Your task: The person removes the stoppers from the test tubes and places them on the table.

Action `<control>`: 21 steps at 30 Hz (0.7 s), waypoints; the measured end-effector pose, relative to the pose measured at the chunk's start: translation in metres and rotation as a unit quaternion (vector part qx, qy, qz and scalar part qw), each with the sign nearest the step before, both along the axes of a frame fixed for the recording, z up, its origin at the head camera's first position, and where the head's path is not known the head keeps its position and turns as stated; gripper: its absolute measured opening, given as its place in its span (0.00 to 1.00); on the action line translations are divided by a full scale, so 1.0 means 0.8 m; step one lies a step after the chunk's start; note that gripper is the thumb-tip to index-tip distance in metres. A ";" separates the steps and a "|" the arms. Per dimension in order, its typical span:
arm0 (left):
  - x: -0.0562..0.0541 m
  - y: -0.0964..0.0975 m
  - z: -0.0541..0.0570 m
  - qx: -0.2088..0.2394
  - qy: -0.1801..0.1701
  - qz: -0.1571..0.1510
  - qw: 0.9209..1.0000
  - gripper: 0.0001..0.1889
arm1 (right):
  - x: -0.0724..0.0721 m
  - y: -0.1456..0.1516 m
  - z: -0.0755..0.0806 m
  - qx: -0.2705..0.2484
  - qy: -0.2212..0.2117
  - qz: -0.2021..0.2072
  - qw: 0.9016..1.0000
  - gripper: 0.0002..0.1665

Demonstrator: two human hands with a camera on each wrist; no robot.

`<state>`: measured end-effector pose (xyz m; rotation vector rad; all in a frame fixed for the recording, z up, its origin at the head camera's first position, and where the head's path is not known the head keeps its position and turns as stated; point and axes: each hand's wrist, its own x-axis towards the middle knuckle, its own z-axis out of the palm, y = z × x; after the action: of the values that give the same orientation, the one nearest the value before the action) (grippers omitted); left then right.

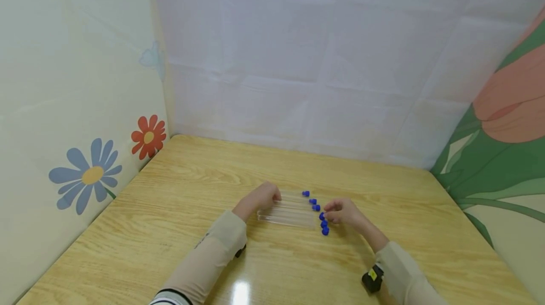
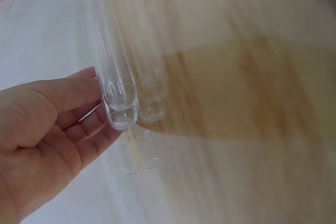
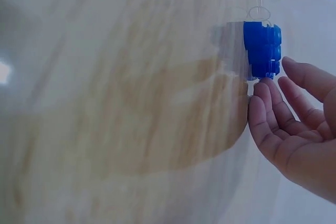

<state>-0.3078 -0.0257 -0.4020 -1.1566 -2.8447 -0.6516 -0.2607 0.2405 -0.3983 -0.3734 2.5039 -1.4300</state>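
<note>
Several clear test tubes (image 1: 289,220) lie side by side on the table, rounded ends to the left. My left hand (image 1: 267,195) is at those rounded ends, on the far side of the row. In the left wrist view, its thumb and fingers pinch a clear tube (image 2: 122,103) near the rounded tip. Blue stoppers (image 1: 316,207) form a slanting line just off the tubes' right ends. My right hand (image 1: 342,211) is beside the middle of that line, fingers loosely bent. In the right wrist view, its fingertips (image 3: 266,83) are right at the blue stoppers (image 3: 262,48), thumb and fingers apart.
The wood-grain table (image 1: 204,168) runs back to a white cloth backdrop (image 1: 264,59). Flower-printed panels stand along the left and right sides. A small black device (image 1: 373,278) is worn at the right wrist.
</note>
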 end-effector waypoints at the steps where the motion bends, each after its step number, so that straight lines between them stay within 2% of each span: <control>1: 0.000 0.000 0.000 0.000 0.003 -0.003 1.000 0.14 | 0.000 0.000 0.000 -0.002 -0.001 0.001 1.000 0.11; 6: -0.002 -0.001 -0.002 0.012 0.015 -0.014 1.000 0.14 | 0.000 0.002 -0.002 -0.010 -0.004 0.007 1.000 0.11; 14: -0.002 -0.003 -0.005 0.037 0.004 -0.021 0.999 0.09 | 0.001 0.004 -0.004 -0.013 -0.005 0.006 1.000 0.12; 17: -0.003 -0.004 -0.007 0.049 -0.013 -0.022 0.998 0.06 | 0.001 0.006 -0.004 -0.025 -0.012 -0.012 1.000 0.14; 21: -0.004 -0.005 -0.008 0.074 -0.043 -0.023 0.996 0.08 | 0.002 0.009 0.001 -0.046 -0.015 -0.037 0.998 0.17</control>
<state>-0.3109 -0.0297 -0.4085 -1.2007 -2.7881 -0.9199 -0.2592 0.2479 -0.3975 -0.2769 2.4581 -1.5720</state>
